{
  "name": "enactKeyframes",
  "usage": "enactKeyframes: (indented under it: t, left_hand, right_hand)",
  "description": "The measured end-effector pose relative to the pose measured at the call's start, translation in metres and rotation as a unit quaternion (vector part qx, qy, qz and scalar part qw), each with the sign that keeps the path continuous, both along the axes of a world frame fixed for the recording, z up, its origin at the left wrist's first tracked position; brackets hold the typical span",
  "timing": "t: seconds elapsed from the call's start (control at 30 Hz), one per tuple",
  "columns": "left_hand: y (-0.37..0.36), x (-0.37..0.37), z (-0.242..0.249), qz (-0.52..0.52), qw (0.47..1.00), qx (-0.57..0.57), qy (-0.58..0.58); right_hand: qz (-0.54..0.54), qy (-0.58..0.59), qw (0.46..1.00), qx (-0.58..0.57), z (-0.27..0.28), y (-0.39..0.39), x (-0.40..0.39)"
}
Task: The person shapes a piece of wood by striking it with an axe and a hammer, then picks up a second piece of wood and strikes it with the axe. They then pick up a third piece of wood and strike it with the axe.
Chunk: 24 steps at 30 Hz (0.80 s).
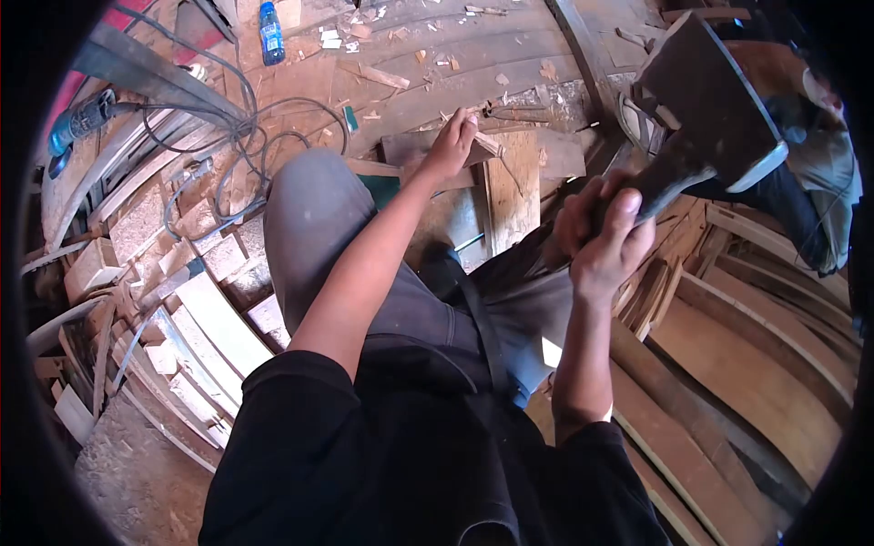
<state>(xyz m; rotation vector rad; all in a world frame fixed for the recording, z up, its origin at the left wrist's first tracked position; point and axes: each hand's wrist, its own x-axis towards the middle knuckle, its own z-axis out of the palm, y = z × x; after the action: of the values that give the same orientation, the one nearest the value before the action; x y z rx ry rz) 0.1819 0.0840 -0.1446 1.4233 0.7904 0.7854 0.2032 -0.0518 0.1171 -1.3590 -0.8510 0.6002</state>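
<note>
My right hand (pixel 608 232) is wrapped round the handle of a mallet, raised at the right. The mallet (pixel 715 105) has a large, dark, block-shaped head with a paler end face. Farther forward, near the middle, my left hand (pixel 451 148) is closed with its fingers drawn together; what they grip is hidden. Just right of those fingers shows the end of a small piece of wood (pixel 486 149). Below that, a light board (pixel 513 196) lies with a thin dark rod across it.
Stacked curved planks (pixel 756 373) fill the right side, and cut wood pieces (pixel 218 318) lie at left. A cable (pixel 244 136) loops beside my knee, near a blue power tool (pixel 77 127). A blue bottle (pixel 271 35) is at the top. Another person (pixel 819 173) is at the right.
</note>
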Motion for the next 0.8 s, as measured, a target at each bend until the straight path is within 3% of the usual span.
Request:
enactKeyframes:
  t: [0.07,0.13,0.17,0.2,0.3,0.43,0.47,0.6,0.7,0.77,0.8]
  left_hand:
    - [0.004,0.002,-0.009,-0.007,1.0,0.004,-0.028]
    - [0.008,0.0,-0.007,-0.016,0.999,0.013,-0.037]
    - [0.006,-0.003,-0.004,-0.024,0.999,0.018,-0.031]
    - [0.006,-0.004,0.0,-0.032,0.999,0.024,-0.026]
    - [0.001,0.011,-0.013,0.016,0.996,0.062,-0.06]
    - [0.004,0.004,-0.006,0.01,0.998,0.034,-0.045]
    - [-0.003,0.002,-0.002,0.063,0.992,0.074,-0.078]
    - [0.018,0.0,-0.03,0.02,0.999,-0.03,-0.009]
    - [0.022,0.008,-0.048,0.196,0.979,-0.041,-0.049]
    - [0.032,0.011,-0.047,0.269,0.944,-0.073,-0.174]
    - [0.038,-0.009,-0.019,0.22,0.94,-0.111,-0.234]
  right_hand:
    - [-0.017,-0.067,0.997,-0.045,-0.022,-0.008,-0.003]
    - [-0.054,-0.165,0.97,-0.173,-0.071,-0.017,-0.002]
    - [-0.008,-0.065,0.959,-0.275,-0.111,-0.031,0.01]
    - [0.009,0.066,0.929,-0.364,-0.112,-0.029,0.006]
    - [0.009,0.19,0.924,-0.331,-0.097,-0.033,0.014]
    - [0.011,0.168,0.93,-0.327,-0.091,-0.027,0.008]
    - [0.025,0.118,0.942,-0.312,-0.092,-0.027,0.006]
    - [0.041,-0.038,0.966,-0.252,-0.069,-0.018,0.011]
    - [0.007,-0.05,0.98,-0.191,-0.04,0.004,0.016]
    - [0.0,-0.122,0.976,-0.18,-0.044,0.022,0.037]
    - [-0.003,-0.181,0.961,-0.209,-0.056,0.029,0.056]
